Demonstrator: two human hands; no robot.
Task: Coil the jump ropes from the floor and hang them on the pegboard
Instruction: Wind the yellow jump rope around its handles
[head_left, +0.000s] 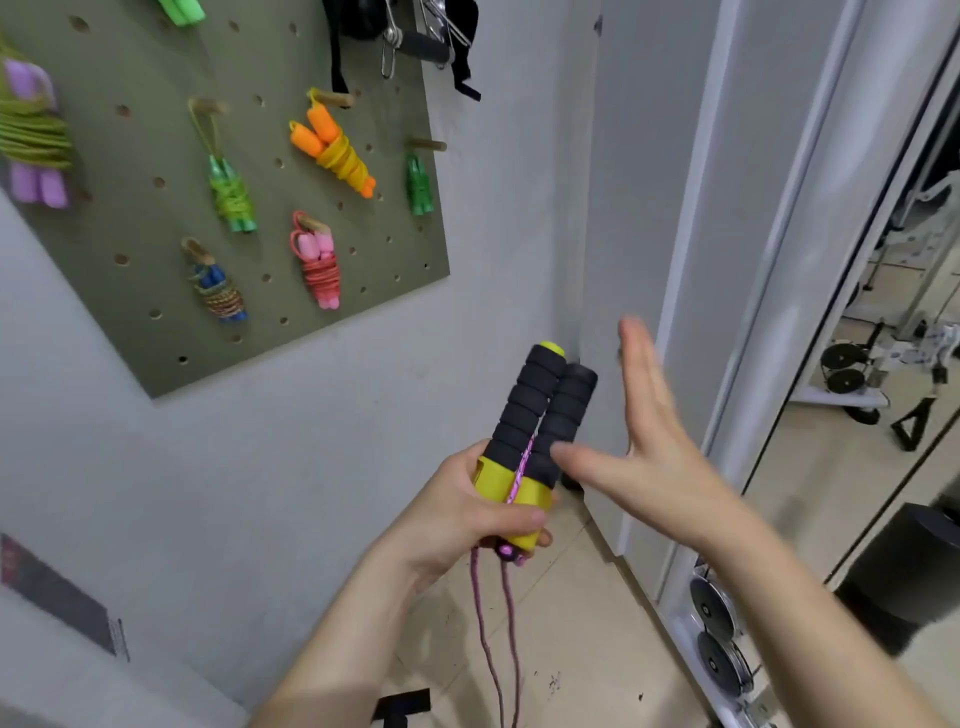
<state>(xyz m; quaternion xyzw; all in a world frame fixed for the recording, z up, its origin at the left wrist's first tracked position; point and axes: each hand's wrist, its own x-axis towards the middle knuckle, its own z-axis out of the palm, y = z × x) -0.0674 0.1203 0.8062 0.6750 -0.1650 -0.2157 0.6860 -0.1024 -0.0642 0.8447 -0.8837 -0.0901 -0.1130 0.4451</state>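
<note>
Pegboard (130, 156) covers the wall at upper left, with several coiled ropes hung on its wooden pegs (an orange bundle (332, 148) among them). Lower down, the left hand (457, 514) curls its fingers firmly round the yellow ends of the two handles (540, 415). It holds them side by side and upright, probably so the pink rope (493, 623) dangles toward the floor (597, 649), ready for winding. Just to the right, the right hand (649, 441) is spread flat, fingers straight, holding nothing; whether its thumb touches a handle I cannot tell. Further right, weight plates (717, 608) stand low against the frame, apart from the rope. The crowded pegs may limit where this rope can hang.
</note>
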